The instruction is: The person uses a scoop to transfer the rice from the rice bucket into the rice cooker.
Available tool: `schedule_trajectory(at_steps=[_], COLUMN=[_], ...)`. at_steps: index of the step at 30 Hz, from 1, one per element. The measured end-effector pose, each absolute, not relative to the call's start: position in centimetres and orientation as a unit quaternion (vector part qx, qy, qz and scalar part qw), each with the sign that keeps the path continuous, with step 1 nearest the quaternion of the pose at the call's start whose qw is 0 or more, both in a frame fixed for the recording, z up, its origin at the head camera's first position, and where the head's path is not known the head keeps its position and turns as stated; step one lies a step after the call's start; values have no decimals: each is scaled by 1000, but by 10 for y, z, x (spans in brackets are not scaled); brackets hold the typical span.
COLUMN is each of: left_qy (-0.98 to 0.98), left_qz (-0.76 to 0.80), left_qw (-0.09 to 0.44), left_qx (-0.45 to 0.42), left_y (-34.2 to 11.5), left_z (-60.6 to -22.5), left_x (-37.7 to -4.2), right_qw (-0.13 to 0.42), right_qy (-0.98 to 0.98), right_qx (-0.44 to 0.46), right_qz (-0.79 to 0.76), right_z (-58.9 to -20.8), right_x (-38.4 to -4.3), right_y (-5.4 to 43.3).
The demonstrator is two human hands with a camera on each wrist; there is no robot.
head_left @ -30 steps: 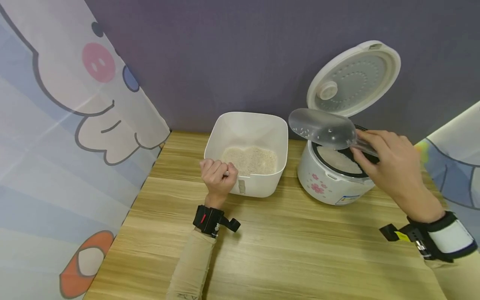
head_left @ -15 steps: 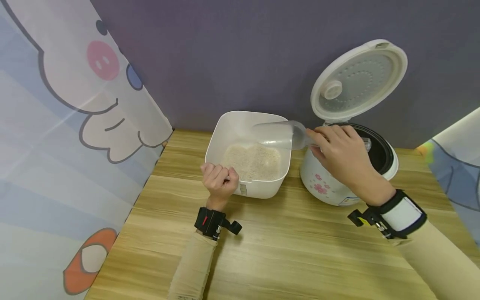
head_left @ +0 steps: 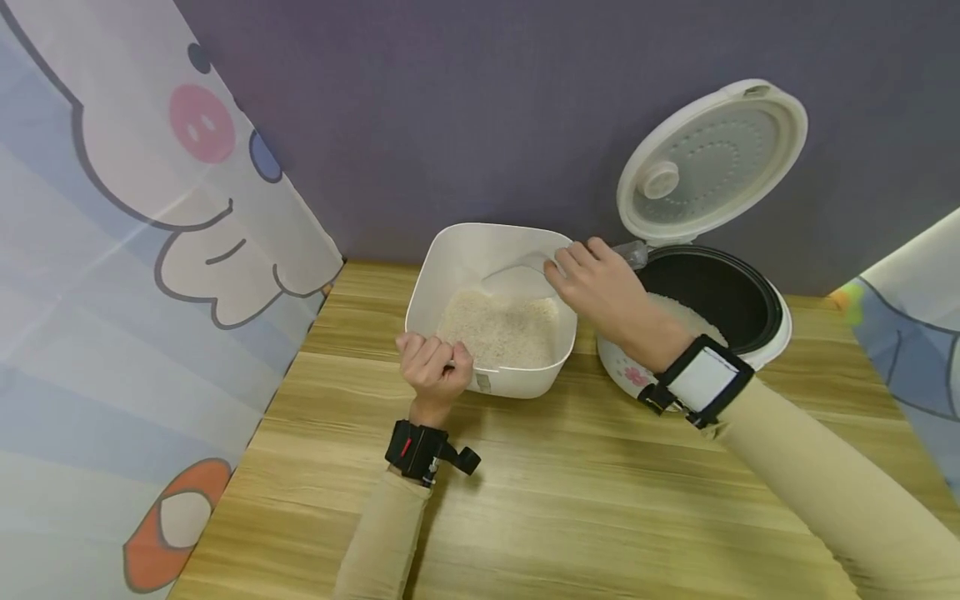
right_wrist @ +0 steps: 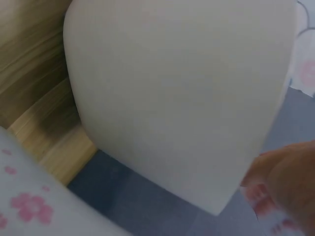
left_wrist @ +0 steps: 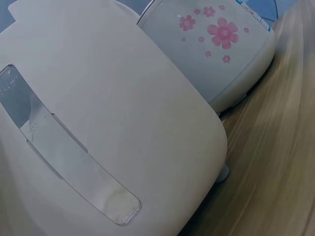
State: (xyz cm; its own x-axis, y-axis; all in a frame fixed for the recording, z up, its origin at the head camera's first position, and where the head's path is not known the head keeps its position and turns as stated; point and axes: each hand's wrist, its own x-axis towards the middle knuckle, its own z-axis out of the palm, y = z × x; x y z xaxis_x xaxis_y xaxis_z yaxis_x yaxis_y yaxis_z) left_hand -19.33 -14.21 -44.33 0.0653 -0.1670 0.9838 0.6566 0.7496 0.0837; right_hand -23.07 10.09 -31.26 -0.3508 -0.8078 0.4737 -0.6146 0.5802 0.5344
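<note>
Background: a dark grey wall point(head_left: 480, 108) is standing behind a wooden table point(head_left: 570, 517).
Clear scoop: its bowl point(head_left: 517, 279) is occupying the white container point(head_left: 517, 382) towards 1 o'clock, at the edge of the rice point(head_left: 498, 329); contact is unclear.
Right hand point(head_left: 596, 287): fingers are curling closely round the scoop's handle, leaving its end projecting towards 2 o'clock, presumably for control of the bowl's angle.
Left hand point(head_left: 435, 367): fingers are gripping the container tightly at its rim, between 7 and 8 o'clock, probably bracing it against the scoop's push.
Rice cooker point(head_left: 780, 337): it is standing near the container's 3 o'clock, apparently keeping reach short.
Lid point(head_left: 712, 171): it is standing raised at the cooker's 12 o'clock, leaving the mouth accessible.
</note>
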Motion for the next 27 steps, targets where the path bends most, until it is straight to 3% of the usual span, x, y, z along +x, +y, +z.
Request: schedule_trajectory(at_steps=[15, 27], left_qy=[-615, -607], left_qz=[-281, -273], left_qw=[711, 720], left_qx=[-193, -196], left_y=[-142, -143], left_z=[-445, -446], left_x=[-190, -190], right_qw=[264, 246], right_qy=[-838, -828], right_qx=[420, 441], right_qz=[-227, -242], right_z=[-320, -334], right_x=[-244, -250], right_y=[48, 30])
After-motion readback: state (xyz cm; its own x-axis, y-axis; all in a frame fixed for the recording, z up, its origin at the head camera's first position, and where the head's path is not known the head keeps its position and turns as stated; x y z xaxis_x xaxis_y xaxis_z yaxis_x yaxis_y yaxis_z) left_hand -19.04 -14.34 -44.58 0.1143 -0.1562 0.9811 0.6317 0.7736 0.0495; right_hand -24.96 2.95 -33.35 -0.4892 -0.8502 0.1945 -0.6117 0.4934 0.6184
